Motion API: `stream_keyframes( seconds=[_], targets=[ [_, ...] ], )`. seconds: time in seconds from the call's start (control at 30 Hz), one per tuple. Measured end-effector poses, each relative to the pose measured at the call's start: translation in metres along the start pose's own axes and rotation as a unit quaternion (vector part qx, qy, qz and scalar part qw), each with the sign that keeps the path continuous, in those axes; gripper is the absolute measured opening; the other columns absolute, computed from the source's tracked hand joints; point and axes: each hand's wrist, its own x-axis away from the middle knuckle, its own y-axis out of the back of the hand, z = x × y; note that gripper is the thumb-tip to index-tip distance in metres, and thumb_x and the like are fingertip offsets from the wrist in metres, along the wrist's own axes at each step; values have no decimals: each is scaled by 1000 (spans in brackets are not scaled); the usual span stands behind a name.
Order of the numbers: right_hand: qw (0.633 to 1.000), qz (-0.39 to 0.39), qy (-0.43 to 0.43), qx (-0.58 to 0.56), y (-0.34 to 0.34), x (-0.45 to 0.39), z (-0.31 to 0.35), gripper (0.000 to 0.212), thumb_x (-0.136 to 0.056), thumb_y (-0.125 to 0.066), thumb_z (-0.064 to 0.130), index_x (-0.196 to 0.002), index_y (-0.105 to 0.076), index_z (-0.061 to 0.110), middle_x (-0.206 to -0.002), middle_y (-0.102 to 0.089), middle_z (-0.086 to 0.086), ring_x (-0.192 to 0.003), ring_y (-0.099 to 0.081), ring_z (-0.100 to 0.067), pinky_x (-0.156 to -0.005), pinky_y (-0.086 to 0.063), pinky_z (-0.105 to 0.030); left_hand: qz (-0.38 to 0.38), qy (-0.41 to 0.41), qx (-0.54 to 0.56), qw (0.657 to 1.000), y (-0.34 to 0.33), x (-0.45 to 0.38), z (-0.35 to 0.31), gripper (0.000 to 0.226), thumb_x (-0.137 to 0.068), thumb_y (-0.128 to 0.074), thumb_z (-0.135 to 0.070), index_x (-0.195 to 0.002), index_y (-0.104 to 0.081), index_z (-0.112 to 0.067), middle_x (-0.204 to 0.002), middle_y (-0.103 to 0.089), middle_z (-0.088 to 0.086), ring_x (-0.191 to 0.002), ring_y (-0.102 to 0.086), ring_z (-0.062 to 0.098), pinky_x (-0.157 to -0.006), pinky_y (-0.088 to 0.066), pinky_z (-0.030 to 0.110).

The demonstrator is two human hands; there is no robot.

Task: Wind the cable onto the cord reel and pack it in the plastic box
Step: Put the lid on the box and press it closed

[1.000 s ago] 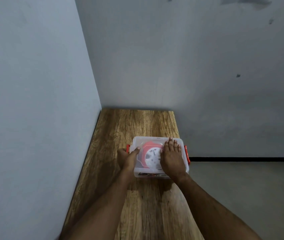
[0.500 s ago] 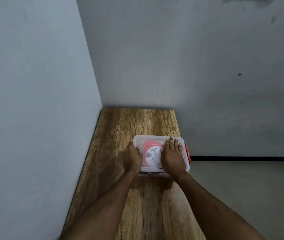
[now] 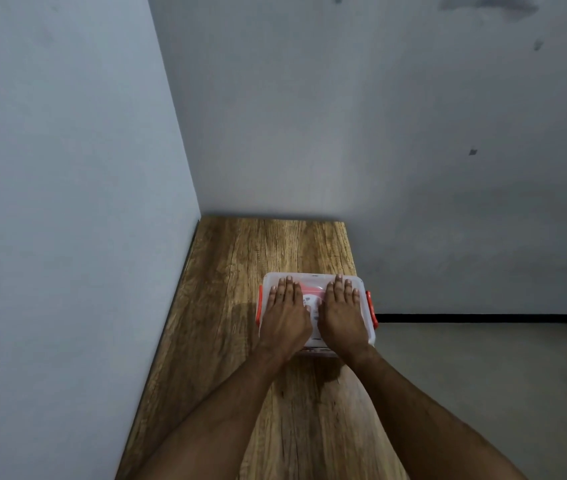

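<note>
**Item: plastic box, lidded, cord reel inside — closing step**

Location. Plastic box [image 3: 361,284], clear with a pale lid, sits on the wooden desk [image 3: 258,244] near its right edge, well forward of the corner where the two grey walls meet. Long side runs left to right.

Contents. Cord reel [image 3: 313,293], red with a white face, visible through the lid in the gap between the hands. The cable itself cannot be made out; it is judged wound on the reel, since no loose cord shows on the desk.

Fittings. Red latch, left end [image 3: 258,306]; red latch, right end [image 3: 372,306]. Whether either is snapped home cannot be told at this size.

Hands. Left hand [image 3: 284,313] lies flat on the left half of the lid, fingers straight and together, gripping nothing. Right hand [image 3: 342,313] lies flat on the right half likewise, fingers straight, holding nothing. Thumbs nearly meet over the middle.

Step in hand. Judged as pressing the lid down to seat it on the rim; winding and packing appear done.

Next move calls for. Even downward pressure until the lid sits level, then each hand to slide outward to its own end and swing the latch over the lid edge. Box is near the desk's right edge, so any sideways push should be kept small.
</note>
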Motion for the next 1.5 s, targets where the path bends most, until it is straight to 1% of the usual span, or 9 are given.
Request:
stream_keyframes(
  seconds=[0.13, 0.37, 0.47, 0.53, 0.63, 0.8, 1.13, 1.27, 1.5],
  targets=[
    [1000, 12, -5, 1, -3, -3, -2, 71, -106, -12, 38, -137, -49, -14, -143, -46, -34, -131, -50, -47, -106, -43, -60, 18, -3, 10, 1000, 4, -1, -2, 85, -90, 9, -45, -154, -17, 5, -160, -17, 27, -152, -20, 36, -126, -13, 48],
    [994, -51, -96, -3, 20, -7, -18, 85, -93, -36, 70, -149, -34, 5, -158, -26, -29, -149, -19, -43, -118, -6, -53, 1, 105, 39, 994, 16, 1, 8, 68, -104, -31, -38, -156, -16, 2, -164, -14, 23, -154, -11, 32, -124, 1, 42],
    [978, -38, -161, -125, 21, -5, -29, 101, -82, -50, 79, -152, -25, 10, -156, -33, -22, -143, -35, -41, -110, -35, -58, -22, 172, 113, 978, 23, 2, 11, 79, -102, -43, -41, -159, -7, -1, -166, -8, 18, -155, -6, 31, -125, -2, 39],
    [950, -30, -196, -240, 20, -5, -35, 100, -74, -63, 79, -143, -36, 13, -139, -52, -13, -124, -55, -35, -93, -53, -50, -42, 242, 201, 948, 24, 1, 12, 85, -94, -59, -42, -158, -17, -5, -164, -23, 16, -151, -25, 32, -119, -29, 39],
    [897, -15, -256, -360, 21, -9, -43, 93, -58, -74, 80, -123, -52, 17, -116, -65, -3, -100, -66, -25, -79, -59, -46, -42, 375, 331, 865, 20, -2, 24, 84, -67, -70, -67, -131, -53, -16, -122, -66, 6, -103, -68, 25, -79, -62, 42],
    [869, -2, -276, -411, 12, -15, -48, 99, -38, -70, 92, -111, -65, 25, -100, -71, 5, -88, -70, -18, -70, -63, -45, -15, 387, 442, 809, 24, -3, 34, 48, -74, -82, -51, -99, -68, -13, -82, -66, -6, -72, -67, 14, -67, -61, 32],
    [888, -15, -254, -383, 37, -72, -16, 81, -53, -75, 80, -106, -67, 19, -95, -71, 1, -84, -69, -20, -67, -60, -36, 2, 381, 485, 787, 43, -46, 75, 53, -76, -80, -53, -108, -63, -15, -100, -72, 2, -84, -71, 18, -62, -55, 26],
    [888, -27, -245, -388, 45, -113, -4, 78, -57, -78, 76, -108, -68, 18, -98, -72, -1, -84, -70, -21, -66, -61, -35, 4, 371, 493, 787, 46, -84, 103, 71, -62, -77, -73, -109, -58, -24, -101, -71, -1, -84, -71, 18, -79, -62, 39],
    [885, -40, -241, -396, 45, -191, 12, 89, -47, -72, 86, -106, -69, 20, -99, -73, 1, -86, -70, -21, -73, -62, -43, -7, 377, 500, 780, 58, -151, 143, 62, -79, -79, -53, -122, -55, -15, -112, -64, -1, -92, -63, 16, -79, -50, 26]
  ],
)
